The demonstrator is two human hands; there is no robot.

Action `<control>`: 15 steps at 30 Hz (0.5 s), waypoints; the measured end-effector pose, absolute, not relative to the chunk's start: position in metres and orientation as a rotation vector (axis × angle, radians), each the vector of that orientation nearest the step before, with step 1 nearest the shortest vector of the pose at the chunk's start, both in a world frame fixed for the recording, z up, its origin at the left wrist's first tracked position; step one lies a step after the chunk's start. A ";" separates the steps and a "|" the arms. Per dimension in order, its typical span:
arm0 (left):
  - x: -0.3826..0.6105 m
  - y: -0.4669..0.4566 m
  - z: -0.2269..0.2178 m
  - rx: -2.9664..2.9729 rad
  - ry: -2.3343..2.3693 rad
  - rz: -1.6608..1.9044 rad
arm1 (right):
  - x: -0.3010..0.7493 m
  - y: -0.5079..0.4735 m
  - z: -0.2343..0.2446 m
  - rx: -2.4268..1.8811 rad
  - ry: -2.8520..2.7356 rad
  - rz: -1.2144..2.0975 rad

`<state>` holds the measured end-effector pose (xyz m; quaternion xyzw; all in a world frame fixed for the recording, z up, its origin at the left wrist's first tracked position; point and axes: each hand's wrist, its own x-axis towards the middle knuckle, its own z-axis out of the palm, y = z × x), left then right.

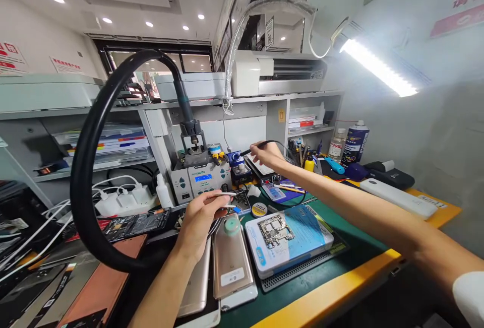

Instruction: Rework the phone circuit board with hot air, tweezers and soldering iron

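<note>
My left hand [198,227] pinches a slim silver tool [223,195] above an opened phone [240,202] at the bench's middle. My right hand [266,154] grips a black soldering iron [252,148] with a thin cable, its tip near a small blue stand [234,157]. Below my left hand lies a gold smartphone [230,262] with a green suction cup [232,225] on its back. A bare circuit board [275,231] rests on a blue-and-white box [291,242] on the green mat [302,212].
A hot-air rework station [200,179] stands behind my hands, its nozzle on a thick black hose [85,167] arcing close in front. White chargers, a spray can [355,144], a bottle [336,144] and a white power bank [397,198] surround the bench. Shelves stand behind.
</note>
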<state>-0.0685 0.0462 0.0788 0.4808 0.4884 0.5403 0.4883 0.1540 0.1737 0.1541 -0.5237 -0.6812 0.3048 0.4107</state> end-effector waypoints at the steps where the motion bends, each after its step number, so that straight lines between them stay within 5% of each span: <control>1: -0.068 0.046 0.078 1.176 1.185 1.306 | 0.169 0.168 0.155 -1.297 -1.631 0.782; 15: -0.048 0.031 0.072 1.426 1.125 1.060 | 0.313 0.107 0.103 -1.058 -1.107 1.447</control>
